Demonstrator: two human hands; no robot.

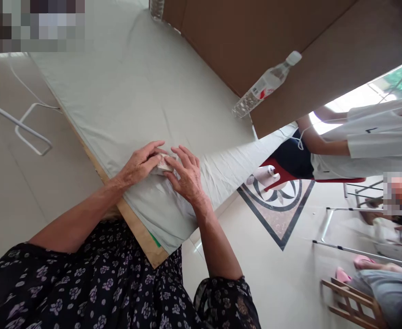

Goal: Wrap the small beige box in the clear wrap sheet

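Between my two hands a small whitish packet (163, 163), seemingly in clear plastic, lies on the pale cloth near the table corner. My left hand (140, 163) grips it from the left, thumb and fingertips pressed against it. From the right, my right hand (187, 177) pinches its edge with the thumb and index finger, while its other fingers are raised and slightly curled. Fingers cover part of the packet, so its exact kind cannot be made out.
A pale cloth (119, 91) covers the table, whose bare wooden edge (142, 237) shows near me. A large brown cardboard box (221, 36) stands across the table, with a clear plastic bottle (266, 87) against it. Another person in a white shirt (368, 137) sits at the right.
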